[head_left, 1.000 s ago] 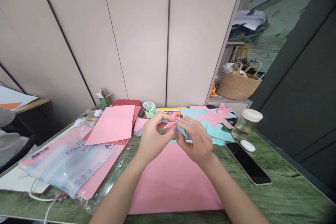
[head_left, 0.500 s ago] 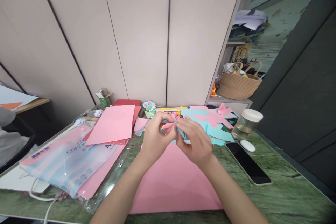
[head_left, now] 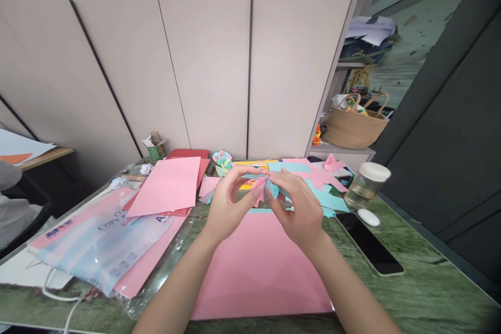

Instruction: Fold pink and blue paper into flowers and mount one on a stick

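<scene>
From my distant seat, I have the left hand [head_left: 230,203] and right hand [head_left: 300,206] pinching a pleated pink-and-blue paper piece [head_left: 271,188] between their fingers [head_left: 247,169], above the tabletop [head_left: 434,282] near the pink sheet [head_left: 262,271], folds apparently made but shaping, I judge, unfinished.

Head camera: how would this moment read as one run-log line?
left hand: pinching folded pink-and-blue paper | right hand: pinching same paper | green table: large pink sheet, phone, lidded jar
</scene>
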`<state>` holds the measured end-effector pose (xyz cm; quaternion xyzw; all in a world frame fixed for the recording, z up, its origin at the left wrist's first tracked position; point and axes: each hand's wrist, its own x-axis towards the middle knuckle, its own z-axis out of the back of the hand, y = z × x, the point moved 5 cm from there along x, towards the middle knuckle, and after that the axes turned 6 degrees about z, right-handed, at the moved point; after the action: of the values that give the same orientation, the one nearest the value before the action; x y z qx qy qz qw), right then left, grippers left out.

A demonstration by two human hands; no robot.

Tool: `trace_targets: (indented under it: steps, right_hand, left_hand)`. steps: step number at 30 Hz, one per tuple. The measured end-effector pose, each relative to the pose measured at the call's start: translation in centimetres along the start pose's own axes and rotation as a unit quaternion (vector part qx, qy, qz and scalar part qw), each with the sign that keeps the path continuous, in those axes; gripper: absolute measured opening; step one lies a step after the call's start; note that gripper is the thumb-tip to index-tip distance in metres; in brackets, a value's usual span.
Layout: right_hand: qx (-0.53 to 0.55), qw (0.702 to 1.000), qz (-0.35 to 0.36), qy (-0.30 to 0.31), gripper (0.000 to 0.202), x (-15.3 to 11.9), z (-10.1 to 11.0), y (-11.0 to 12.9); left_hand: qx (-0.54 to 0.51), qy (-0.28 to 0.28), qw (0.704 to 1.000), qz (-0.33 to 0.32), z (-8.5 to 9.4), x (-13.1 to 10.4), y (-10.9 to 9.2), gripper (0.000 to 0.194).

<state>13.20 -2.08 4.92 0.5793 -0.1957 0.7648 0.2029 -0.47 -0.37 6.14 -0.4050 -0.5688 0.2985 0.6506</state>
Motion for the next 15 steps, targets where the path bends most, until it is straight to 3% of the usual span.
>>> trace_targets:
  steps: [3,9,15]
  right_hand:
    - [0.005,0.999,-0.044,0.006,0.041,0.2,0.2,-0.4]
    - [0.059,0.97,-0.226,0.069,0.021,0.5,0.6,-2.0]
    - [0.052,0.966,-0.239,0.082,0.024,0.2,0.8,-2.7]
  left_hand:
    - [-0.006,0.03,0.999,0.038,0.1,0.1,0.2,0.025]
    - [-0.029,0.094,0.992,0.075,0.4,0.4,1.5,0.051]
    - [-0.005,0.082,0.987,0.141,0.0,0.8,3.0,0.049]
